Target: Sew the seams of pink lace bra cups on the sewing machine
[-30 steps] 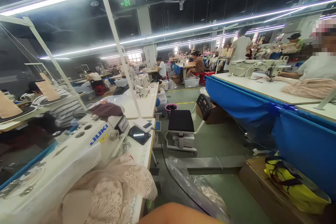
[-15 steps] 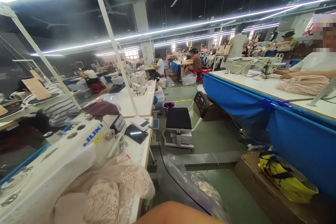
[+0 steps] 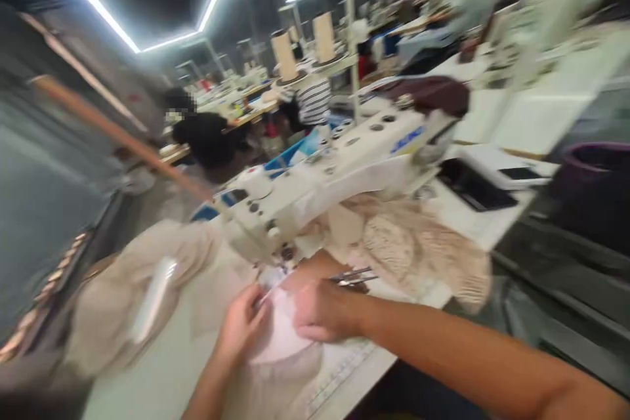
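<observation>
beige fabric heap (image 3: 111, 305): we see it bunched on the left of the tabletop (image 3: 157, 367), well apart from both hands.
left hand (image 3: 243, 325): we find thumb and forefinger narrow, touching the left edge of a pale cloth (image 3: 280, 344); blur keeps us from telling whether they pinch it.
pale cloth: we place it between the two hands, right of the left fingertips and partly under the right fingers; its longer way seems to run from the needle end (image 3: 286, 253) back toward us, and the right hand, lying over it, is the nearer.
sewing machine (image 3: 339, 154): we see it slanting up to the right, its needle end just beyond both hands.
right hand (image 3: 322, 312): we see its fingers curled closed, holding, it seems, a slim metal tool (image 3: 355, 277) that points right, away from the cloth.
lace fabric (image 3: 391, 239): we see it heaped beyond the tool.
dark flat device (image 3: 475, 184): we note it farther right, beside a white box (image 3: 502, 167).
head view: half a second ago we face the aisle and see neither hand; now we face the machine, both hands at the cloth.
</observation>
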`<state>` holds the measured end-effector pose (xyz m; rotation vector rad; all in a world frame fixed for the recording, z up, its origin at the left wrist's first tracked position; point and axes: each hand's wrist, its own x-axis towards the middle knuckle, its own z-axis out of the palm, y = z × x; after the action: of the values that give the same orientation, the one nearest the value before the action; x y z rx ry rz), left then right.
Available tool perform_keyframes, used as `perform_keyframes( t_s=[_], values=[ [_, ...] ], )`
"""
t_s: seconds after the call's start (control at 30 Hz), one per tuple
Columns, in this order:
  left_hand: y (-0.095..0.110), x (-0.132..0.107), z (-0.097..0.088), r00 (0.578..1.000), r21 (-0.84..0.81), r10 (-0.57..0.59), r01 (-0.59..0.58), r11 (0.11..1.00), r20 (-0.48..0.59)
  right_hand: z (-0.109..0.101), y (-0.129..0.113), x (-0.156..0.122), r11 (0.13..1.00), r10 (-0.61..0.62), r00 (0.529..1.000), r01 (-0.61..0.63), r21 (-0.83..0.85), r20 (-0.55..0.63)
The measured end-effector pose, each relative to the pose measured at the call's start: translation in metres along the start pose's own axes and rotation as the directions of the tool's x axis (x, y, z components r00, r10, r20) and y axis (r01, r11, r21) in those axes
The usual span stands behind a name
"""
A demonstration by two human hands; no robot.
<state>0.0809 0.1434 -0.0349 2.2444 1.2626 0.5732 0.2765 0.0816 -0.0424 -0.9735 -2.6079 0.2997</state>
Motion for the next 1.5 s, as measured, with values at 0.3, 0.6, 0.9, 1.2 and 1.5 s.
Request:
perform_keyframes(
  t_s=[0.3, 0.6, 0.9, 1.2, 1.5],
  values=[
    [-0.002, -0.008, -0.005, 0.999, 0.132, -0.038, 0.033, 0.991, 0.035, -0.004, 0.001, -0.002, 0.981, 0.194, 0.975, -0.190, 0.049, -0.108],
    [0.015, -0.011, -0.026, 0.999, 0.271, 0.033, -0.025, 0.962, -0.026, 0.003, 0.006, 0.003, 0.960, 0.276, 0.953, -0.280, -0.010, -0.124],
    [0.023, -0.019, -0.001, 0.942, 0.348, 0.287, -0.330, 0.877, 0.171, 0.007, 0.008, 0.004, 0.949, 0.295, 0.932, -0.312, -0.051, -0.211],
    [0.012, -0.005, -0.006, 0.933, 0.318, 0.296, -0.349, 0.881, 0.203, 0.010, 0.010, 0.013, 0.897, 0.376, 0.903, -0.411, -0.164, -0.209],
    [0.001, 0.002, -0.007, 0.920, 0.328, 0.300, -0.372, 0.868, 0.251, 0.013, 0.013, 0.016, 0.871, 0.447, 0.872, -0.475, -0.126, -0.197]
  ],
)
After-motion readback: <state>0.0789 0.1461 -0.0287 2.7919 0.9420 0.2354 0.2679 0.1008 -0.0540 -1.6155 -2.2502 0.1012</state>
